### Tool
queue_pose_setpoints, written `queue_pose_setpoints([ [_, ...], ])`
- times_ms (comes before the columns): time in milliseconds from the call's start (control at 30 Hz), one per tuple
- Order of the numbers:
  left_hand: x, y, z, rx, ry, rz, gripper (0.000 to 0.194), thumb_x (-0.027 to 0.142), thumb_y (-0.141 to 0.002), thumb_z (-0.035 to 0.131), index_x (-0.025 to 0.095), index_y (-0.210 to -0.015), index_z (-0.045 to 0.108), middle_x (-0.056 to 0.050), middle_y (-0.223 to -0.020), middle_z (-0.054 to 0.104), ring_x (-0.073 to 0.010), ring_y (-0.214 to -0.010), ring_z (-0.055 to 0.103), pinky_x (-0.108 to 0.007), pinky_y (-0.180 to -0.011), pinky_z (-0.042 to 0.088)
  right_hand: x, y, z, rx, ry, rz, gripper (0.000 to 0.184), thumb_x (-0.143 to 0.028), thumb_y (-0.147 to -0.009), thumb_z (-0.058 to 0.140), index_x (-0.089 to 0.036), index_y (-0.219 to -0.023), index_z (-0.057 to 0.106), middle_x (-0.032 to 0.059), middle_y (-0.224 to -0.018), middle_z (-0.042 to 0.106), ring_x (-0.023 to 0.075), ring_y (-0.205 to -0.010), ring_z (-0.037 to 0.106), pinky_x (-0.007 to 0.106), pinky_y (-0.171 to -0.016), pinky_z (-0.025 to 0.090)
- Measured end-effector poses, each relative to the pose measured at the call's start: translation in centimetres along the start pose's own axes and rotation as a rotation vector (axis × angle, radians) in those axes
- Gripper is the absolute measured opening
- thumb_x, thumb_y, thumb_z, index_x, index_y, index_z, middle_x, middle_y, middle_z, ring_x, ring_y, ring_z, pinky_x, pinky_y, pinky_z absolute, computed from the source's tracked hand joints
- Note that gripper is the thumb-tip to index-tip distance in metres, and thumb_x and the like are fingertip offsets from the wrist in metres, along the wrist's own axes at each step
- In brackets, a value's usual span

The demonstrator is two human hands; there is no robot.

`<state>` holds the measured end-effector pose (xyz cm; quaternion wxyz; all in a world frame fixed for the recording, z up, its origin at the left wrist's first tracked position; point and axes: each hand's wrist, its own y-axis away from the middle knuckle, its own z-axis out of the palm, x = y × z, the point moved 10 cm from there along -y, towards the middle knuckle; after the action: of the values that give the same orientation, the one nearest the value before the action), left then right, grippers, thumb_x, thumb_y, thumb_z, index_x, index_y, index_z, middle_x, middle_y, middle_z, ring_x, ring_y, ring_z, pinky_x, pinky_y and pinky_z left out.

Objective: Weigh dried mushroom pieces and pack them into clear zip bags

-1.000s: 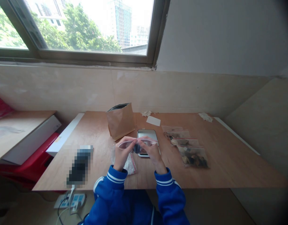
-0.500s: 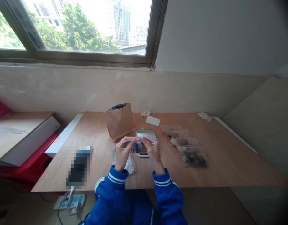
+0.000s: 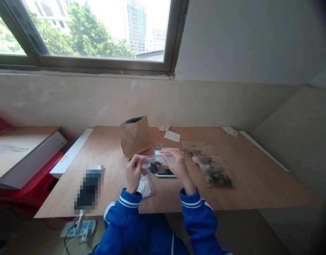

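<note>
A clear zip bag (image 3: 153,166) with dark and brown pieces inside hangs above the table. My left hand (image 3: 134,173) pinches its upper left corner between thumb and fingers. At the bag's right end is my right hand (image 3: 178,163), its thumb and fingers apart; whether it touches the plastic I cannot tell. Behind and below the bag lies a flat device with a silvery top, like a small scale (image 3: 165,175), partly covered by the bag and right hand. Flat clear zip bags (image 3: 146,187) with a red strip lie under my left wrist.
Several filled zip bags (image 3: 217,175) overlap on the right. A brown paper pouch (image 3: 135,137) stands open at the back, near a white card (image 3: 172,136). To the left lies a pixelated dark object (image 3: 88,189) with a cable running to a power strip (image 3: 79,228) below the table edge.
Earlier both hands pinched the bag's top, its mouth spread apart. Now the mouth looks flat, my right hand has let go and moved right with fingers spread, and my left holds the corner.
</note>
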<state>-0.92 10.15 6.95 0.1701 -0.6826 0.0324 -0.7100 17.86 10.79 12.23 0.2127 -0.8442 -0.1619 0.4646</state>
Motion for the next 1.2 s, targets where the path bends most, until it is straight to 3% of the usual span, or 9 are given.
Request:
queue_pose_setpoints([
  [67, 0.6, 0.0, 0.4, -0.017, -0.101, 0.078, 0.025, 0.042, -0.087, 0.058, 0.019, -0.079, 0.065, -0.003, -0.076, 0.070, -0.0156, -0.071, 0.064, -0.026, -0.064, 0.049, -1.9, -0.4, 1.4, -0.115, 0.152, -0.123, 0.017, -0.032, -0.089, 0.061, -0.024, -0.101, 0.069, 0.0054, -0.104, 0.072, 0.0229, -0.102, 0.060, 0.041, -0.095, 0.037],
  [133, 1.0, -0.1, 0.6, 0.005, -0.165, 0.141, 0.024, 0.039, -0.087, 0.058, 0.019, -0.077, 0.065, -0.002, -0.073, 0.067, -0.0149, -0.069, 0.061, -0.026, -0.065, 0.047, -3.2, -0.7, 3.4, -0.230, 0.231, -0.211, 0.014, -0.029, -0.092, 0.057, -0.024, -0.098, 0.069, 0.0035, -0.096, 0.073, 0.0205, -0.095, 0.062, 0.040, -0.094, 0.035],
  [267, 1.2, -0.2, 0.3, 0.050, -0.196, 0.195, 0.022, 0.037, -0.087, 0.059, 0.019, -0.076, 0.067, -0.002, -0.075, 0.065, -0.0157, -0.073, 0.060, -0.027, -0.069, 0.046, -3.9, -1.1, 5.3, -0.253, 0.349, -0.302, 0.019, -0.021, -0.095, 0.051, -0.022, -0.084, 0.067, 0.0023, -0.081, 0.071, 0.0180, -0.080, 0.061, 0.035, -0.089, 0.036],
  [467, 0.3, -0.2, -1.5, 0.170, -0.001, 0.103, 0.022, 0.040, -0.082, 0.065, 0.019, -0.087, 0.066, -0.004, -0.085, 0.068, -0.0174, -0.081, 0.064, -0.029, -0.074, 0.051, -4.4, -0.7, 5.2, -0.187, 0.387, -0.336, 0.023, -0.023, -0.097, 0.046, -0.020, -0.082, 0.063, 0.0039, -0.079, 0.069, 0.0188, -0.078, 0.059, 0.034, -0.083, 0.037],
  [700, 1.1, -0.1, -1.5, 0.157, -0.045, 0.160, 0.022, 0.040, -0.081, 0.066, 0.019, -0.074, 0.067, -0.002, -0.077, 0.062, -0.0155, -0.074, 0.058, -0.027, -0.069, 0.047, -5.0, -0.8, 6.7, -0.287, 0.385, -0.352, 0.021, -0.027, -0.098, 0.045, -0.020, -0.088, 0.062, 0.0035, -0.078, 0.067, 0.0179, -0.074, 0.058, 0.031, -0.078, 0.037],
  [833, 1.2, 0.0, -1.5, 0.180, -0.070, 0.162, 0.021, 0.038, -0.083, 0.064, 0.019, -0.076, 0.064, -0.001, -0.076, 0.060, -0.0148, -0.074, 0.056, -0.026, -0.069, 0.044, -4.8, -0.9, 7.0, -0.245, 0.389, -0.358, 0.026, -0.020, -0.097, 0.043, -0.019, -0.081, 0.063, 0.0036, -0.073, 0.065, 0.0169, -0.070, 0.057, 0.030, -0.077, 0.037],
  [1000, 1.0, -0.3, -2.8, 0.265, -0.077, 0.123, 0.026, 0.043, -0.085, 0.061, 0.018, -0.079, 0.060, -0.001, -0.076, 0.059, -0.0144, -0.072, 0.056, -0.026, -0.069, 0.045, -3.8, -0.8, 6.8, -0.248, 0.382, -0.349, 0.025, -0.033, -0.097, 0.047, -0.021, -0.086, 0.067, 0.0030, -0.074, 0.068, 0.0160, -0.071, 0.059, 0.029, -0.075, 0.036],
  [1200, 0.8, -0.6, -3.2, 0.251, -0.106, 0.102, 0.028, 0.045, -0.084, 0.061, 0.018, -0.078, 0.059, -0.001, -0.075, 0.059, -0.0138, -0.070, 0.056, -0.025, -0.066, 0.045, -2.3, -0.8, 6.1, -0.224, 0.349, -0.327, 0.029, -0.035, -0.096, 0.049, -0.021, -0.078, 0.067, 0.0016, -0.069, 0.070, 0.0146, -0.066, 0.061, 0.029, -0.075, 0.035],
])
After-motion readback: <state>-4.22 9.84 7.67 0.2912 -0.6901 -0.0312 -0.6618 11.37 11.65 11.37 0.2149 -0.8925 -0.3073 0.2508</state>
